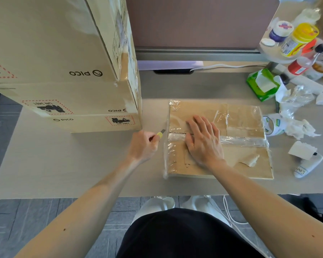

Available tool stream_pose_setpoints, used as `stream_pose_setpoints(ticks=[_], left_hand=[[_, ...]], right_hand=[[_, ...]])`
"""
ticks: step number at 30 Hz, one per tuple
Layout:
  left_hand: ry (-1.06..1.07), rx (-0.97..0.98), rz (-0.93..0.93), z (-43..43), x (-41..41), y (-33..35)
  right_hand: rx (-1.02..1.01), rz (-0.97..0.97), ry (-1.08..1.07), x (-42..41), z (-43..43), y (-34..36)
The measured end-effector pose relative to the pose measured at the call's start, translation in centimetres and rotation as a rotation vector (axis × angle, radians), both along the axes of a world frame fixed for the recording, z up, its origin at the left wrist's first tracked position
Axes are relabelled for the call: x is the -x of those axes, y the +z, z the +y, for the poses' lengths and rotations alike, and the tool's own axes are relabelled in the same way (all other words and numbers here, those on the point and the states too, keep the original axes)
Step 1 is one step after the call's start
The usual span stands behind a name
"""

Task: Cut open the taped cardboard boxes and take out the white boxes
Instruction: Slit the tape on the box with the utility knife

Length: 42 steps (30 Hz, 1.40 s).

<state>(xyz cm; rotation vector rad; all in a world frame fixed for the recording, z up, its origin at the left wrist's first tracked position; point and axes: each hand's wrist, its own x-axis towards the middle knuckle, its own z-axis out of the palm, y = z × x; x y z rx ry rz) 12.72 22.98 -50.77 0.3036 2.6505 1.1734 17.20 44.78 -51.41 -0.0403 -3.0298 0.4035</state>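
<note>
Beside tall stacked cartons [63, 71], a yellow knife [159, 134] is gripped in the curled fingers of the left hand [143, 146], its blade at the left edge of the taped box [246, 118]. That box is laid flat on the worktop [82, 164] and pressed down by the right hand [203, 142], fingers straight and slightly spread.

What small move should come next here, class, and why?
Probably set the knife blade into the tape strip at the left edge of the cardboard box: the left hand holds it just beside that edge, and the right hand presses flat on the box.
</note>
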Motion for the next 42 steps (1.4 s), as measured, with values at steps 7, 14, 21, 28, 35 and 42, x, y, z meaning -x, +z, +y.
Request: stream_pose_setpoints(ticks=[7, 14, 21, 28, 35, 42], left_hand=[[0.032, -0.011, 0.012, 2.2, 1.8, 0.4], [0.047, -0.078, -0.068, 2.1, 1.5, 0.1], [-0.002, -0.064, -0.127, 1.4, 0.9, 0.6], [-0.004, 0.001, -0.128, 1.1, -1.1, 0.1], [-0.015, 0.000, -0.100, 0.7, -2.5, 0.0], [-0.024, -0.047, -0.091, 0.2, -4.4, 0.1]], right_hand=[[0.004, -0.017, -0.009, 0.0, 0.0, 0.0], [-0.010, -0.028, -0.007, 0.0, 0.0, 0.0], [-0.008, -0.010, -0.004, 0.1, -0.1, 0.0], [-0.006, 0.018, 0.001, 0.1, -0.1, 0.0], [0.010, 0.032, -0.010, 0.0, -0.3, 0.1], [0.003, 0.026, -0.016, 0.1, -0.3, 0.0]])
